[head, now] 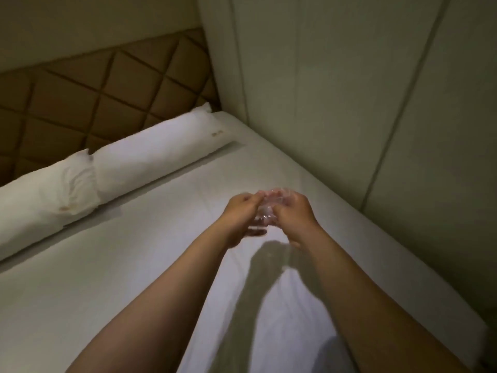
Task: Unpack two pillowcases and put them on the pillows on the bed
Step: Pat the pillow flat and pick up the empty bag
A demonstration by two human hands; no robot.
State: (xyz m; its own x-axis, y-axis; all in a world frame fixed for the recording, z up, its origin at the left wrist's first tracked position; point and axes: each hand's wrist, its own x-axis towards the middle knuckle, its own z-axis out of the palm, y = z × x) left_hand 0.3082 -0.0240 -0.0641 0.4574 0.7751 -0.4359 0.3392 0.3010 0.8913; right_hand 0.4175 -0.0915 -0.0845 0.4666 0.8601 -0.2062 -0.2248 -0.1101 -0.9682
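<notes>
view: head, the only one I have
left grip: fingers curled round the plastic wrapper, pinching its left side
right grip: fingers curled on the same wrapper from the other side; the two grips are nearly touching
wrapper: clear film, scrunched into a wad between both grips above the bed, well out from the headboard; it is blurred and I can't tell if anything is inside
pillows: farther pillow and nearer pillow lie end to end along the foot of the headboard, touching each other
pillowcases: no loose one in view; both pillows show white fabric, but I can't confirm those are the new cases
step, my guess: cases likely on, packaging being scrunched up
risk 1: the film is thin and slick; if I ease either grip the wad may spring open or slip out and land on the sheet, away from the headboard
risk 2: the nearer pillow is wrinkled and bunched at the end meeting the other, which may mean the case isn't pulled fully over; skipping a check leaves it half on
risk 3: no bin in view; the wad could end up left on the bed
risk 4: dim light and blur at the grips make it easy to misjudge my hold
</notes>
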